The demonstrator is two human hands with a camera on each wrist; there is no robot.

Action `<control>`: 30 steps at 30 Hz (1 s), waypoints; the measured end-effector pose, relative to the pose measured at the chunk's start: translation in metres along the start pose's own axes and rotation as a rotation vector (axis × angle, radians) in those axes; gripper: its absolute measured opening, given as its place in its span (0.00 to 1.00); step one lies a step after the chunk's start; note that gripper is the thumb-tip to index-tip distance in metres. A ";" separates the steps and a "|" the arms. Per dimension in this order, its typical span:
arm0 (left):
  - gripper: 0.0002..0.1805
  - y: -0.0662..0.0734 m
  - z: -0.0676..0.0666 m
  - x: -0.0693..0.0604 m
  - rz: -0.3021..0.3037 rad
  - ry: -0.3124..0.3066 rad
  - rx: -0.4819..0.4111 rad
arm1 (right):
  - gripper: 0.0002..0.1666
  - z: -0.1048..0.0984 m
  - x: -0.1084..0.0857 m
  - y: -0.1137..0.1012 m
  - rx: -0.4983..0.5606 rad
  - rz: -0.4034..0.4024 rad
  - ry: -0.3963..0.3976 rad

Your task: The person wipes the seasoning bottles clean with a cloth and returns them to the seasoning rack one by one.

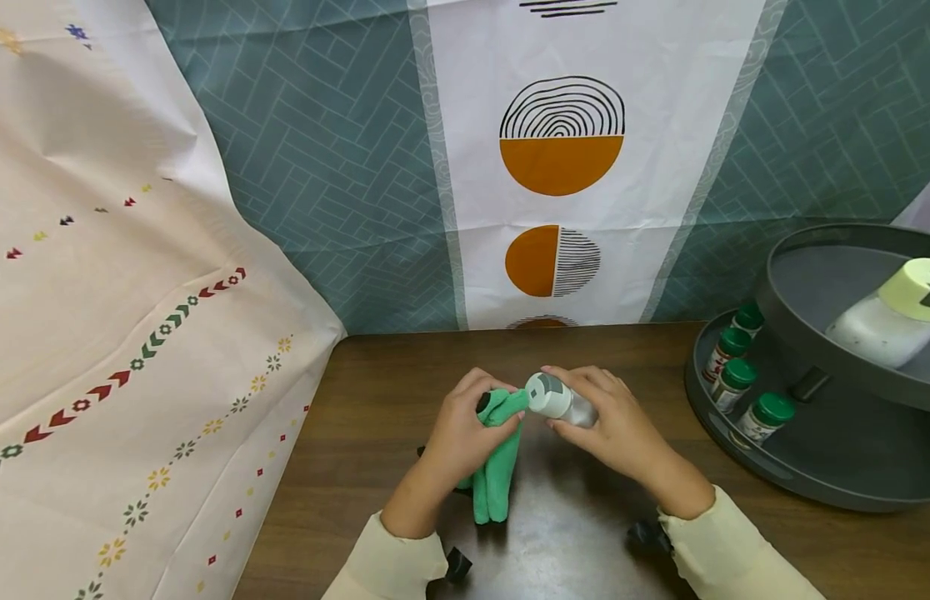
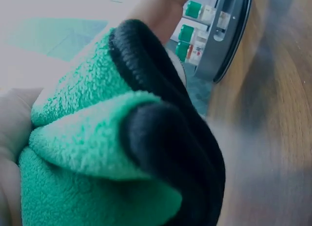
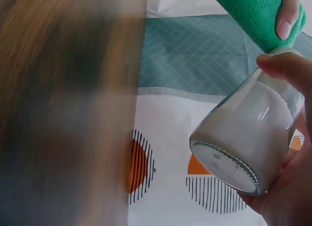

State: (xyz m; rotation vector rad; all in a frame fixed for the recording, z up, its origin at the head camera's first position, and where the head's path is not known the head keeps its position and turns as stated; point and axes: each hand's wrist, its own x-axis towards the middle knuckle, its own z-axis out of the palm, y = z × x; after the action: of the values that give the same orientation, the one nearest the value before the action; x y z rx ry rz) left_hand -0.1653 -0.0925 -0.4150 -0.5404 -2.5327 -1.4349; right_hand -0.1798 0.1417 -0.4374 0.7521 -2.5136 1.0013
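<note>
A green cloth [image 1: 501, 467] with black edging hangs in folds from my left hand [image 1: 467, 429], which pinches it near its top. My right hand [image 1: 611, 421] grips a clear glass shaker jar [image 3: 248, 128] with a white lid [image 1: 549, 395] and pale contents. The jar is tilted, its lid toward the left, and the cloth touches it at the lid end. In the left wrist view the cloth's folds [image 2: 87, 138] hide most of the jar. The right wrist view shows the jar's round base.
At the right stands a dark two-tier round rack [image 1: 832, 492]. Its lower tier holds several green-capped spice jars [image 1: 735, 383]. On the upper tier lies a bottle with a pale yellow-green lid [image 1: 915, 292]. Patterned cloths [image 1: 322, 167] hang behind the brown wooden table [image 1: 360, 400].
</note>
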 end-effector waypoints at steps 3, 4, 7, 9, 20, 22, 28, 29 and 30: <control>0.13 0.002 0.000 -0.001 0.020 -0.020 0.029 | 0.43 0.000 0.000 0.001 -0.004 0.001 -0.008; 0.12 0.003 0.000 -0.002 0.024 -0.029 0.034 | 0.43 0.000 0.000 0.001 -0.003 0.003 -0.011; 0.12 0.004 0.000 -0.003 0.026 -0.061 0.043 | 0.43 0.000 0.000 0.002 -0.008 0.008 -0.022; 0.12 0.005 0.001 -0.003 0.027 -0.087 0.044 | 0.43 0.001 -0.001 0.003 -0.023 0.006 -0.032; 0.12 0.007 0.001 -0.003 0.013 -0.139 -0.090 | 0.42 0.008 -0.004 0.002 -0.081 -0.066 -0.121; 0.12 0.005 -0.001 -0.002 -0.002 -0.125 -0.138 | 0.42 0.008 -0.005 0.001 -0.075 -0.065 -0.136; 0.12 -0.002 -0.005 0.002 -0.020 -0.067 -0.195 | 0.39 0.006 -0.005 -0.001 -0.076 -0.087 -0.125; 0.12 -0.003 -0.006 0.002 -0.024 -0.059 -0.195 | 0.39 0.006 -0.005 -0.002 -0.074 -0.092 -0.118; 0.12 -0.004 -0.006 0.003 -0.027 -0.052 -0.194 | 0.40 0.005 -0.005 -0.002 -0.071 -0.096 -0.113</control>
State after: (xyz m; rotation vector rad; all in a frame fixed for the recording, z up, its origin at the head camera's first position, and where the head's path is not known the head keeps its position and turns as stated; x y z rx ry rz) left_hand -0.1693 -0.0988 -0.4139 -0.5832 -2.4628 -1.7098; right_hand -0.1753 0.1389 -0.4421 0.9225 -2.5649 0.8556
